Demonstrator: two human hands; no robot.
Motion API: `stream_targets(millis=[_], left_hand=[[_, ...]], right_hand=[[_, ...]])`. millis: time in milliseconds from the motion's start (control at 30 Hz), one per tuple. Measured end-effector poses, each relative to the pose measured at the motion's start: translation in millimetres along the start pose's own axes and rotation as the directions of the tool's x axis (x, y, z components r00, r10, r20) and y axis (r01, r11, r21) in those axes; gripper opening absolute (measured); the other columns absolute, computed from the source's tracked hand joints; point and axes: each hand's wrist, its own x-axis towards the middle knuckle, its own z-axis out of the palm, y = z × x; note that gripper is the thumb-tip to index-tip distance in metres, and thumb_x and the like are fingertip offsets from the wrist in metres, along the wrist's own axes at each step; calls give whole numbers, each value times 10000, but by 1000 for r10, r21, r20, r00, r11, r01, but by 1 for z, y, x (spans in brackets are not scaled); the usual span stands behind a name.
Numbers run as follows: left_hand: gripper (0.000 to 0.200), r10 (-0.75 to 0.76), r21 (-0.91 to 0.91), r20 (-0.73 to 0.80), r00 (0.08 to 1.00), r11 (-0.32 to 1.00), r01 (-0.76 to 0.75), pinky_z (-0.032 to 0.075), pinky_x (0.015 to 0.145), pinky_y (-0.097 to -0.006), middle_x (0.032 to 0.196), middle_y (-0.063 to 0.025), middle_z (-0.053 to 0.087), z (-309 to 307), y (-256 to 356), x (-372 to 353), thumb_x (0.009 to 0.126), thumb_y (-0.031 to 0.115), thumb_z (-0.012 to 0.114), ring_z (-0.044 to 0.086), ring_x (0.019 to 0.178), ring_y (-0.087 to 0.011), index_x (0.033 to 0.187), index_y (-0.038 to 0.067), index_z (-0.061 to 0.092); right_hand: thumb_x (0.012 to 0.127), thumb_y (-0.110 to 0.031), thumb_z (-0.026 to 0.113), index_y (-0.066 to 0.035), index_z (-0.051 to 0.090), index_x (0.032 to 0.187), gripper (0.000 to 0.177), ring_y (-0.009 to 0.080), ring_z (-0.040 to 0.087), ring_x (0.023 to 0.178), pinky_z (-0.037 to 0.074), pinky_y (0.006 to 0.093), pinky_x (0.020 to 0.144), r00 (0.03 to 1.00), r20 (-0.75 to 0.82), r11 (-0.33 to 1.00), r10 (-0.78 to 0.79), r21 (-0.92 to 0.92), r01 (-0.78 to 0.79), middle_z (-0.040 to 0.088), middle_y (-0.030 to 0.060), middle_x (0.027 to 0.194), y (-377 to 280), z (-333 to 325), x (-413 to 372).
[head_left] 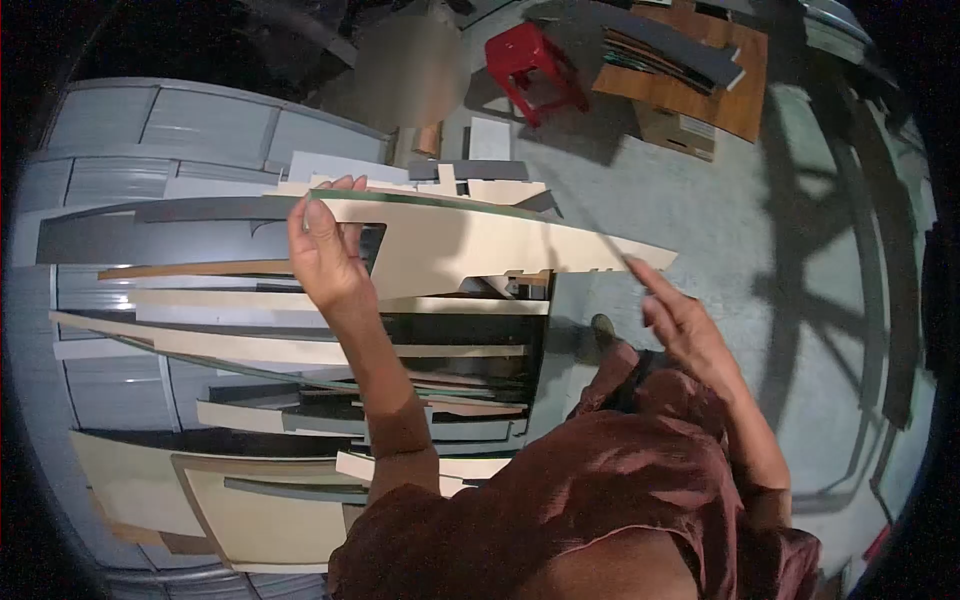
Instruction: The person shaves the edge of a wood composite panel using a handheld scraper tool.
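My left hand (328,255) grips the left end of a long cream panel (440,240), thumb on the near side and fingertips showing over the top edge. The panel tapers to a point at the right and has a cutout beside my left wrist. A dark green strip runs along its upper edge. My right hand (685,330) is closed on a thin, dark, rod-like tool (592,222), just below the panel's right part. The tool slants up and left, overlapping the panel's upper edge; its kind is too blurred to name.
Many cut panels and strips (460,352) lie stacked under and left of my arms. A red stool (535,70) stands at the back. Beyond it, a wooden board (745,85) carries several dark strips. A large cream panel (280,510) is at lower left.
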Motion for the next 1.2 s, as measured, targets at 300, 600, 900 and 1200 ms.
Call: stream_targets(millis=[300,600,900,1200], left_hand=[[328,9,338,-347,938,934,116,314,494,-157,702,28,461,-13,-2,1,881,275,500,375,588,-31,1050,-3,466],[479,65,550,-276,959,829,102,432,670,-229,869,-106,535,-19,-6,6,862,373,488,526,755,-136,1064,-59,445],[563,47,329,-276,960,943,49,472,771,-284,886,-122,508,-27,-30,22,800,440,539,537,857,-191,1022,-67,440],[615,120,369,-185,975,928,-44,516,687,-335,1056,-192,508,-38,-65,39,859,531,365,578,890,-297,1142,-15,357]], right_hand=[[852,-64,462,-213,345,1296,483,313,597,731,492,411,633,866,172,876,-469,-31,481,574,180,904,-106,59,63],[860,-99,465,-214,361,1287,455,352,565,656,469,442,592,914,177,912,-365,-129,389,552,200,840,-69,54,66],[885,-225,403,-268,252,1334,475,338,599,743,484,460,685,986,169,873,11,-482,73,608,184,855,100,24,69],[892,-269,391,-306,242,1331,465,354,591,758,478,445,657,983,140,862,122,-505,-36,596,187,853,147,28,96]])
